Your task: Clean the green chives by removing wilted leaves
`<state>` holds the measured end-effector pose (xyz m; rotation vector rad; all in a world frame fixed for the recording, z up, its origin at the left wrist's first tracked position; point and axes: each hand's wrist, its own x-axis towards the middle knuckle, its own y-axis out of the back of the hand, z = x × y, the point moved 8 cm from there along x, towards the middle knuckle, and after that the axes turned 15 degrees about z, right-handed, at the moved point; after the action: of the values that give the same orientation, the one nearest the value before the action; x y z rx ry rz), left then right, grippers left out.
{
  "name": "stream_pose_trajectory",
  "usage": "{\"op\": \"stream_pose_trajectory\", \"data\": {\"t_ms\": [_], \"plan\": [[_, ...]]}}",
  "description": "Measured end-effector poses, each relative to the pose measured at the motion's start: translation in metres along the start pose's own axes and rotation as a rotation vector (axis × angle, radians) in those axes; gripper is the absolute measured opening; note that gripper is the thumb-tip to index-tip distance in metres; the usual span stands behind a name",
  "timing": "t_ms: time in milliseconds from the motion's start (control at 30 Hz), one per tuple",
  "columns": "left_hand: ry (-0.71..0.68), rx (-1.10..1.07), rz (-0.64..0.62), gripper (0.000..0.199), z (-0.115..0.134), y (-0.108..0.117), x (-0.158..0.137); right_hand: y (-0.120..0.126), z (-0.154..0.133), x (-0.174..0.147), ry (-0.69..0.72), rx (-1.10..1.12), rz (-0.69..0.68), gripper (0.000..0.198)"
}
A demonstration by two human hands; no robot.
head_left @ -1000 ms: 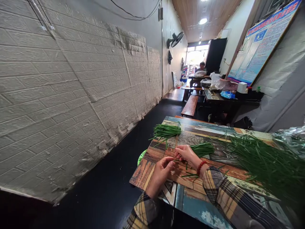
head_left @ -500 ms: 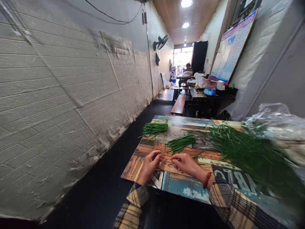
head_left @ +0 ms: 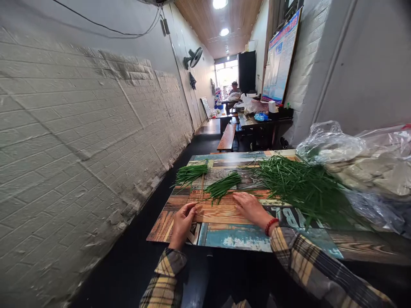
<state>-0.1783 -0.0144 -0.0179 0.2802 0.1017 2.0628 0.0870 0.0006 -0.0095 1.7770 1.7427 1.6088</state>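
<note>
My left hand [head_left: 182,223] is over the near left part of the table, its thumb and fingers curled together; anything between them is too small to make out. My right hand [head_left: 251,208] reaches forward with fingers stretched out low over the tabletop, by some stray green blades. Just beyond the hands lies a small bunch of chives [head_left: 224,185]. Another neat bunch of chives [head_left: 192,173] rests at the far left of the table, with thin wooden sticks [head_left: 202,190] running from it towards me. A large loose heap of chives [head_left: 297,182] spreads to the right.
The patterned wooden table [head_left: 224,239] has clear plastic bags [head_left: 369,158] with pale contents on its right side. A bench [head_left: 227,137] and more tables stand beyond. A person [head_left: 235,87] sits far back. A brick wall [head_left: 80,149] runs along the left.
The view has turned right, showing more of the plastic bags. My hands have moved farther apart, and my right hand's fingers have straightened from a pinch.
</note>
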Motion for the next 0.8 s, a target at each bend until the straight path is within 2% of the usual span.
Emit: {"op": "stream_pose_trajectory", "data": {"t_ms": [167, 367, 400, 467, 533, 633, 800], "plan": [[-0.023, 0.043, 0.044, 0.051, 0.004, 0.005, -0.006, 0.016, 0.029, -0.014, -0.065, -0.073, 0.081, 0.041], [-0.083, 0.123, 0.069, 0.053, 0.006, 0.005, -0.008, 0.045, 0.039, -0.034, 0.012, -0.056, 0.104, 0.028], [-0.101, 0.136, 0.080, 0.053, 0.007, 0.005, -0.009, 0.052, 0.043, -0.036, 0.020, -0.046, 0.132, 0.029], [-0.123, 0.163, 0.099, 0.054, 0.010, 0.005, -0.011, 0.073, 0.057, -0.035, -0.012, -0.028, 0.276, 0.030], [-0.129, 0.193, 0.103, 0.055, 0.012, 0.005, -0.013, 0.083, 0.070, -0.032, -0.071, -0.051, 0.326, 0.034], [-0.123, 0.243, 0.104, 0.055, 0.017, 0.004, -0.014, 0.080, 0.073, -0.020, -0.113, -0.109, 0.303, 0.034], [-0.044, 0.289, 0.154, 0.049, 0.023, 0.003, -0.007, 0.050, 0.045, 0.006, -0.107, -0.187, 0.206, 0.022]]}}
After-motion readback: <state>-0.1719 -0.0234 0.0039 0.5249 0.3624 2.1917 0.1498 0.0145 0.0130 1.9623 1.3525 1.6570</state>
